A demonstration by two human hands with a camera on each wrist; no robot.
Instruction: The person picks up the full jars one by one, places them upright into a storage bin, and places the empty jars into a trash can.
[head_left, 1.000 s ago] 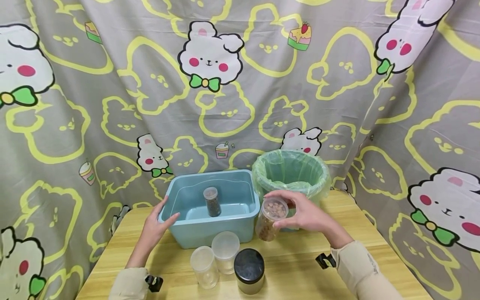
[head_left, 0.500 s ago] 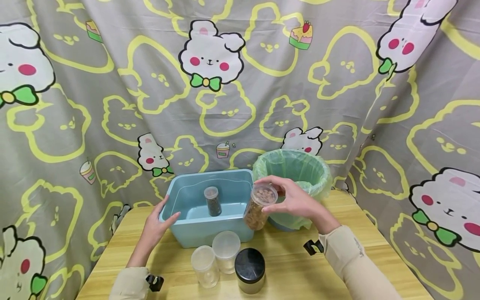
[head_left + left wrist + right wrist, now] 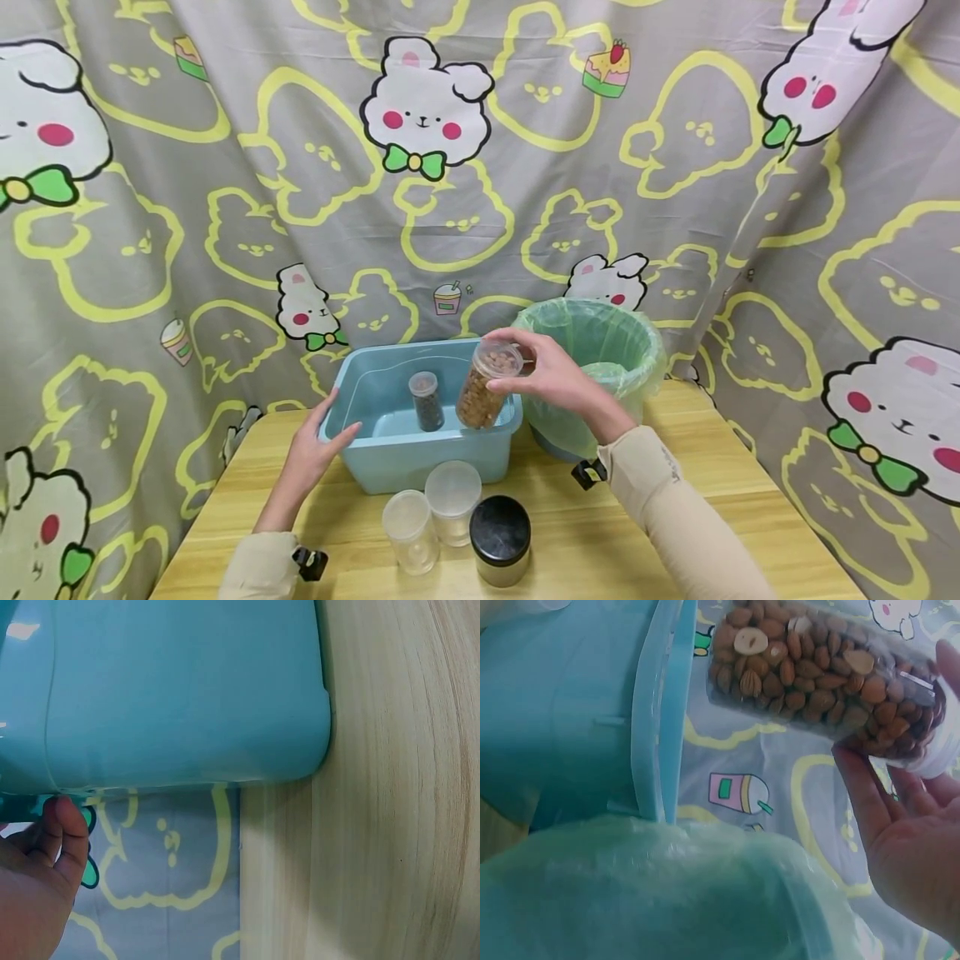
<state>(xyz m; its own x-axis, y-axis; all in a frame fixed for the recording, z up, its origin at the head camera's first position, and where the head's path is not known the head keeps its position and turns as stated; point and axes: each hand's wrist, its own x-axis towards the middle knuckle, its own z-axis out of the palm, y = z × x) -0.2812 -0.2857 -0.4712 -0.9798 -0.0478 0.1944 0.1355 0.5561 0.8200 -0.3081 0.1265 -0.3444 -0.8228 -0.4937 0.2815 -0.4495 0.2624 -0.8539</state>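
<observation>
My right hand (image 3: 551, 371) grips a clear plastic jar of nuts (image 3: 480, 400) near its translucent lid. The jar tilts and hangs above the right part of a blue plastic bin (image 3: 423, 454). In the right wrist view the jar of nuts (image 3: 810, 667) lies beyond the bin's rim (image 3: 656, 712), with thumb and fingers around the lid end. My left hand (image 3: 311, 446) holds the bin's left front corner, thumb on the front rim; the left wrist view shows its fingers (image 3: 67, 840) curled at the rim. Inside the bin a small jar with dark contents (image 3: 427, 404) stands upright.
Two clear jars with translucent lids, a narrow one (image 3: 411, 533) and a wider one (image 3: 453, 504), stand before the bin beside a black-lidded jar (image 3: 500, 542). A trash can with a green liner (image 3: 645, 367) is right of the bin. A patterned curtain (image 3: 480, 208) hangs behind.
My right hand has carried the jar of nuts left and up, from in front of the trash can to above the bin. The left hand has stayed on the bin.
</observation>
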